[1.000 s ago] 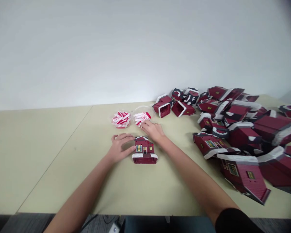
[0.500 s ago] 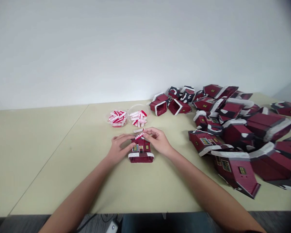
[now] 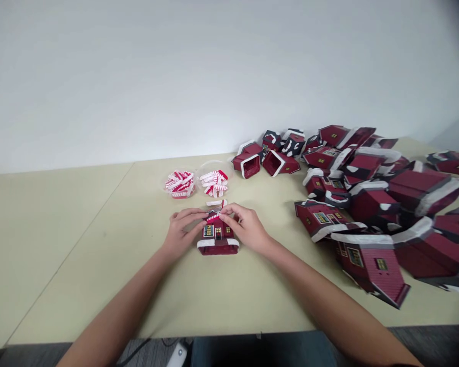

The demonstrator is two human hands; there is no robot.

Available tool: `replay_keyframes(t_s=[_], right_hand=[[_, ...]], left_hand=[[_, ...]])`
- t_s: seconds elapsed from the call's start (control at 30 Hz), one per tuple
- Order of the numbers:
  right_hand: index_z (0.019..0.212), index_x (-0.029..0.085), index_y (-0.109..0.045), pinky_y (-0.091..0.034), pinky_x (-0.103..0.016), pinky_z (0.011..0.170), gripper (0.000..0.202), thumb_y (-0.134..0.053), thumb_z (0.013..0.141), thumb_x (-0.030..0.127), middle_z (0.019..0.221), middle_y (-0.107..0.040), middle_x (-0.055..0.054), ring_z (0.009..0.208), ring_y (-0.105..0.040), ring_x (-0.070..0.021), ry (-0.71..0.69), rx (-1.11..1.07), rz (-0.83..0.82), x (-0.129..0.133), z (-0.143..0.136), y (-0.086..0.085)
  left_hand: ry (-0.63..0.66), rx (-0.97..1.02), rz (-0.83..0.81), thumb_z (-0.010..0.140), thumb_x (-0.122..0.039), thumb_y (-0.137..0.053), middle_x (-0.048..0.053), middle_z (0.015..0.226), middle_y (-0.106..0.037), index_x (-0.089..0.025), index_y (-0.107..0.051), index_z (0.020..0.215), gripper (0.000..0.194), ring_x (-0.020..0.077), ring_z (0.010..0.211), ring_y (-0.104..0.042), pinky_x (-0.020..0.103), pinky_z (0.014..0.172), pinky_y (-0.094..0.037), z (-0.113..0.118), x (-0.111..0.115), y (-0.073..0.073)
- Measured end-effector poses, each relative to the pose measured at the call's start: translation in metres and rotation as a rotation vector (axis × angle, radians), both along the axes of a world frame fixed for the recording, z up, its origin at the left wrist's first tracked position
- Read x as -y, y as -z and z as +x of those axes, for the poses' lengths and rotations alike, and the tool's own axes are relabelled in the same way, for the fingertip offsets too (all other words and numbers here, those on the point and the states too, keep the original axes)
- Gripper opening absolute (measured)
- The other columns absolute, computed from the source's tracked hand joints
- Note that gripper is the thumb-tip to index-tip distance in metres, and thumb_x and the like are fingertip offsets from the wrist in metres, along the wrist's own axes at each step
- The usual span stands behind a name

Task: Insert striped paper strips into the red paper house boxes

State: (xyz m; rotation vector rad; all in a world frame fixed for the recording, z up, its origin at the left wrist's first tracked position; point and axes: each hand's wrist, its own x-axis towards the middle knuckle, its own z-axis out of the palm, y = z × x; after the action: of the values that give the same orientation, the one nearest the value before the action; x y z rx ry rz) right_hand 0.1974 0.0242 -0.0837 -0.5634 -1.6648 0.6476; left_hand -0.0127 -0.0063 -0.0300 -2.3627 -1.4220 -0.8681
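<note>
A small dark-red house (image 3: 219, 239) with yellow windows and a white-edged open base lies on the table in front of me, base toward me. Across its upper part rests a red-and-white striped strip (image 3: 213, 217). My left hand (image 3: 181, 229) has thumb and fingers closed at the strip's left end and the house's side. My right hand (image 3: 245, 224) pinches at the strip's right end. Just beyond the house is a loose white-and-red piece (image 3: 215, 203), partly behind my right fingers.
Two clear round containers hold striped strips, one at the left (image 3: 180, 184) and one at the right (image 3: 214, 183). A large heap of red houses (image 3: 375, 204) covers the table's right side, with several more near the wall (image 3: 229, 76).
The striped strip has gone from a steep tilt to lying nearly level against the house, with both hands at its ends. The whole view has shifted slightly.
</note>
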Motion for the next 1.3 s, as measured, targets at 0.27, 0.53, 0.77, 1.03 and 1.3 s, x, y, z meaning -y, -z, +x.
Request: replay_keyframes(t_s=[0.27,0.53,0.77,1.03,1.3], right_hand=[[0.092,0.021,-0.068,-0.045,-0.025,0.072,0.013,-0.059,0.090,0.030,0.097,-0.064,-0.004,0.087,-0.060,-0.0146,0.091,0.139,0.148,0.001,0.006,-0.002],[0.095,0.022,-0.071,-0.044,-0.026,0.075,0.015,-0.059,0.089,0.028,0.102,-0.059,-0.005,0.088,-0.058,-0.0138,0.079,0.202,0.206,-0.004,0.013,-0.001],[0.087,0.022,-0.070,-0.042,-0.024,0.075,0.013,-0.058,0.089,0.025,0.109,-0.055,-0.002,0.085,-0.057,-0.0109,0.093,0.285,0.212,-0.004,0.015,-0.003],[0.087,0.021,-0.066,-0.040,-0.023,0.069,0.017,-0.052,0.093,0.029,0.106,-0.054,-0.001,0.085,-0.057,-0.0103,0.119,0.429,0.173,0.003,0.017,-0.011],[0.114,0.025,-0.063,-0.045,-0.025,0.078,0.027,-0.055,0.092,0.037,0.114,-0.055,-0.005,0.096,-0.057,-0.0144,0.099,0.244,0.135,-0.005,0.021,0.002]], left_hand=[[-0.017,-0.055,-0.014,0.092,-0.054,-0.040,0.001,0.115,-0.058,-0.020,-0.072,0.096,0.047,0.0015,0.108,-0.053,0.016,0.101,-0.034,-0.003,0.001,-0.004],[0.020,-0.072,-0.024,0.090,-0.056,-0.042,0.000,0.115,-0.057,-0.022,-0.073,0.095,0.046,0.0009,0.107,-0.053,0.014,0.102,-0.035,-0.008,-0.002,-0.008],[0.034,-0.025,-0.142,0.087,-0.057,-0.047,0.001,0.121,-0.054,-0.020,-0.072,0.093,0.045,0.0040,0.115,-0.050,0.016,0.106,-0.037,-0.006,0.000,-0.012],[0.007,-0.014,-0.288,0.086,-0.062,-0.046,0.001,0.126,-0.051,-0.018,-0.070,0.092,0.050,0.0067,0.124,-0.045,0.023,0.116,-0.033,-0.003,0.003,-0.020],[-0.005,-0.073,-0.254,0.084,-0.068,-0.041,0.005,0.130,-0.048,-0.014,-0.069,0.095,0.062,0.0078,0.125,-0.046,0.023,0.117,-0.037,-0.015,0.009,-0.033]])
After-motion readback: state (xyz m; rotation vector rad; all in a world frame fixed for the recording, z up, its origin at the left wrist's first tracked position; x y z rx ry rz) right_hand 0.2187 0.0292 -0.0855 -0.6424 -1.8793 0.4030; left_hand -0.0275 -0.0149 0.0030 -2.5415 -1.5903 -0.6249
